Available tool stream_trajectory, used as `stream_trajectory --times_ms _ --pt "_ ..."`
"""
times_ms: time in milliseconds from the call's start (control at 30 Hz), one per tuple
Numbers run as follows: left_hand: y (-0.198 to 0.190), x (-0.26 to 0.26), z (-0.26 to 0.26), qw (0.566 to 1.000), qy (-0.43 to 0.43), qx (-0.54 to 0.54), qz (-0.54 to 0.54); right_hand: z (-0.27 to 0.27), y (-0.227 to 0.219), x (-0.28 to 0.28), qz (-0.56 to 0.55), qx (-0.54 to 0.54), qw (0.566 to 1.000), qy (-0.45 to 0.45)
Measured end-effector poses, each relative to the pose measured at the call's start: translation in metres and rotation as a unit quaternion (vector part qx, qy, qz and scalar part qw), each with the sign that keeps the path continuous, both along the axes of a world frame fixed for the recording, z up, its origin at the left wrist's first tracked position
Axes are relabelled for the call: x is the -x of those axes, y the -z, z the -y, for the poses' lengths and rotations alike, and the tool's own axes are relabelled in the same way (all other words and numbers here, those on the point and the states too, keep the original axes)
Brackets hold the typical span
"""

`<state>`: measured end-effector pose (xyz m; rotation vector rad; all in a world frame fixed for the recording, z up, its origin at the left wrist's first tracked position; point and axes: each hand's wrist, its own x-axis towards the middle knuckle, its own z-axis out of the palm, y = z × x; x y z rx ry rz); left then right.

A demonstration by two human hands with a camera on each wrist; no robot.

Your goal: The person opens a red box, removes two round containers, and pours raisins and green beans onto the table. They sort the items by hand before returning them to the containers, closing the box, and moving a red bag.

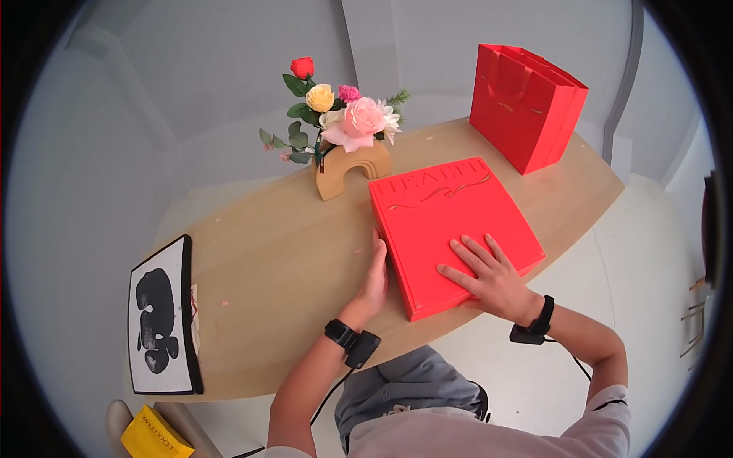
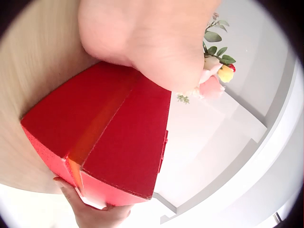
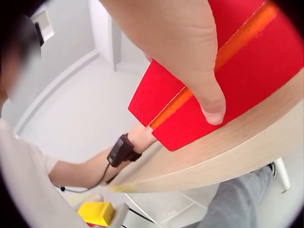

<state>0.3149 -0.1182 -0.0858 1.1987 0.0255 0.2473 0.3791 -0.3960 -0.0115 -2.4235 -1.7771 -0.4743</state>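
Observation:
A large red box [image 1: 458, 221] with raised lettering along its far end lies on the wooden table [image 1: 267, 252]. My right hand [image 1: 496, 282] rests on its lid with straight, spread fingers. In the right wrist view its thumb [image 3: 212, 102] reaches down across the orange band [image 3: 172, 108] between lid and base. My left hand [image 1: 374, 278] is held upright along the box's left side, its fingers partly hidden by the box. The left wrist view shows the heel of the left hand [image 2: 147, 40] beside the box's side and orange band [image 2: 102, 126].
A red gift bag [image 1: 523, 111] stands at the table's far right. Beyond the box, flowers [image 1: 359, 118] rise from an arched wooden vase [image 1: 332, 179]. A black-framed picture [image 1: 160, 320] lies at the left end. A yellow L'Occitane bag [image 1: 156, 435] sits below the table.

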Motion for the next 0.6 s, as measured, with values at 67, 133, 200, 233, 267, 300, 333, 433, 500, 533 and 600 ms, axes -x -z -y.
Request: stream_trajectory --times_ms 67,133,200,233,267,300,333,433,500,533,600 --pt "0.006 0.005 -0.004 1.0 -0.001 0.005 -0.001 0.001 0.004 -0.002 0.01 -0.003 1.0 0.005" --pt "0.006 0.004 -0.005 1.0 -0.028 0.0 -0.013 -0.001 0.0 -0.013 0.008 0.01 1.0 0.015" --pt "0.006 0.004 -0.006 1.0 -0.022 0.015 -0.009 -0.003 -0.002 -0.028 0.004 0.013 1.0 0.021" --pt "0.007 0.006 -0.006 0.999 -0.016 0.029 -0.008 -0.003 -0.002 -0.035 -0.004 0.016 0.999 0.028" --pt "0.011 0.007 -0.007 0.999 -0.013 0.028 -0.007 -0.003 -0.003 -0.042 -0.003 0.016 0.999 0.031" --pt "0.015 0.009 -0.01 0.999 -0.014 0.047 0.004 -0.004 -0.005 -0.05 -0.015 0.016 0.999 0.033" --pt "0.018 0.01 -0.013 0.998 -0.015 0.066 0.015 -0.004 -0.006 -0.058 -0.028 0.016 0.999 0.035" --pt "0.021 0.014 -0.017 0.995 -0.002 0.098 0.031 -0.003 -0.01 -0.085 -0.026 0.022 0.999 0.026" --pt "0.022 0.015 -0.018 0.995 0.001 0.096 0.031 -0.004 -0.01 -0.102 -0.017 0.031 0.999 0.024" --pt "0.023 0.015 -0.018 0.995 0.001 0.094 0.031 -0.004 -0.01 -0.11 -0.017 0.031 0.999 0.026" --pt "0.025 0.015 -0.019 0.995 0.003 0.091 0.033 -0.007 -0.013 -0.123 -0.018 0.052 0.998 0.04"
